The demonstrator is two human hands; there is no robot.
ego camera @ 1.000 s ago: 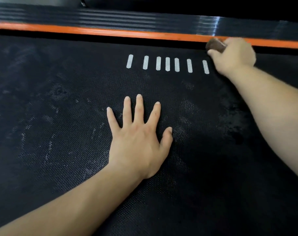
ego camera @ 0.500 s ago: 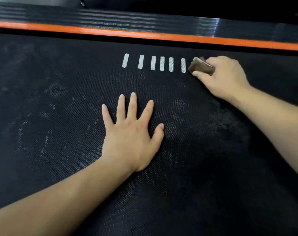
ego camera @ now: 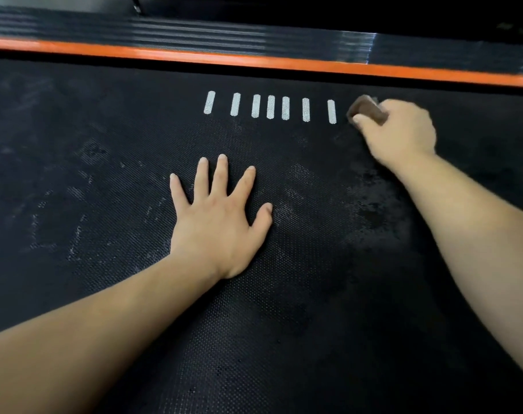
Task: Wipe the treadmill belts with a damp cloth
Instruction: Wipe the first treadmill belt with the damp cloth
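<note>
The black treadmill belt (ego camera: 314, 339) is filling the view, showing grey dusty smears on its left and a darker, seemingly damp patch on its right. The orange side rail (ego camera: 254, 59) is running along its far edge. The left hand (ego camera: 221, 228) is lying flat on the belt, fingers spread. The right hand (ego camera: 400, 132) is gripping the small brown cloth (ego camera: 366, 110), pressing it to the belt just right of 7 white marks (ego camera: 270, 107). Wiping is underway. The next move is probably calling for firm strokes leftward over the marks and smears.
</note>
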